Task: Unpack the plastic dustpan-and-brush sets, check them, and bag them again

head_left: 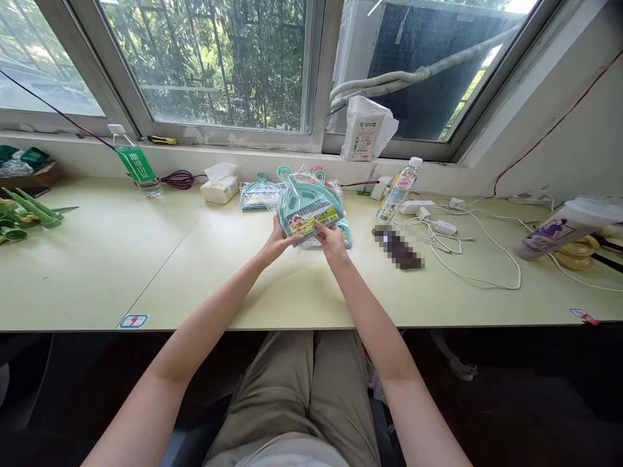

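Note:
Between my two hands is a teal dustpan and brush set (307, 198) in clear plastic wrap, tilted, with a yellow and green label at its lower front. My left hand (280, 243) grips its lower left corner. The fingers of my right hand (331, 239) close on the label's right side. Behind and under it lie more wrapped sets, partly hidden; one shows a pink handle (318, 174), another a teal edge (346, 235). A further wrapped dustpan and brush set (260, 194) lies flat just to the left.
On the pale desk (195, 285) stand a tissue pack (220, 183), a green-labelled bottle (139, 168) and a clear bottle (400, 189). White cables (440, 228), a blurred dark object (399, 248) and a lidded cup (567, 227) lie right. Green leaves (34, 207) are at left.

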Demonstrator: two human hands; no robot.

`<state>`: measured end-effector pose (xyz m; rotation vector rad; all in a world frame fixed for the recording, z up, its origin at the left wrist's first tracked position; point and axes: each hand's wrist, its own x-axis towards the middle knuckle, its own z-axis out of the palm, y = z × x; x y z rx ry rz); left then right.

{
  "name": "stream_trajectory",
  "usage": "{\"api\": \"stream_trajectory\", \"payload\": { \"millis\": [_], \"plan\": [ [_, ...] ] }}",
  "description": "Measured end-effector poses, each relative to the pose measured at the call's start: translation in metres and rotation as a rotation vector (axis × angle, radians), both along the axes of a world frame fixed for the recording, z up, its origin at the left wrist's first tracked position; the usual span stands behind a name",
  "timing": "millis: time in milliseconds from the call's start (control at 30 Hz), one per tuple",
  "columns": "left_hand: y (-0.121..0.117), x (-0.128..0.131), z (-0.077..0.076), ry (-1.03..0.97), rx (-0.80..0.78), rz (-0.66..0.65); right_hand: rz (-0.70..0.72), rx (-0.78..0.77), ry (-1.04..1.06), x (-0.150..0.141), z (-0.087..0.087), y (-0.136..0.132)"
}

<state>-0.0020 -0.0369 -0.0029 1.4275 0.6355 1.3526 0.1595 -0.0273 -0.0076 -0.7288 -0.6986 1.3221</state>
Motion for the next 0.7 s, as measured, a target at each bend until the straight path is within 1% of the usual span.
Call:
{"api": "stream_trajectory", "payload": {
  "millis": [100,167,200,233,333,433,500,600,667,700],
  "plan": [
    [-0.007,0.011,-0.006,0.023,-0.142,-0.151,-0.079,0.013,0.013,0.004,-0.002,0.001],
    [-0.009,0.018,-0.009,-0.027,-0.243,-0.228,-0.106,0.016,0.004,0.006,-0.003,0.001],
    [-0.009,0.02,-0.009,-0.073,-0.273,-0.23,-0.11,0.021,-0.003,0.007,-0.003,0.001],
    [-0.008,0.021,-0.009,-0.125,-0.284,-0.202,-0.108,0.028,-0.009,0.007,-0.003,0.001],
    [-0.003,0.017,-0.004,-0.241,-0.233,-0.029,-0.076,0.044,-0.023,0.005,-0.002,0.0],
    [0.002,0.008,-0.001,-0.228,-0.192,0.073,-0.027,0.041,-0.039,0.001,-0.002,-0.001],
    [0.003,0.004,-0.001,-0.153,-0.198,0.081,-0.01,0.028,-0.048,0.001,-0.001,-0.001],
    [0.001,0.003,-0.001,-0.058,-0.233,0.007,-0.031,0.003,-0.043,0.005,-0.002,0.001],
    [0.002,0.004,-0.001,-0.072,-0.248,-0.047,-0.05,0.001,-0.031,0.008,-0.002,0.003],
    [0.004,0.003,-0.001,-0.095,-0.242,-0.052,-0.053,0.003,-0.028,0.008,-0.002,0.003]
  ]
}}
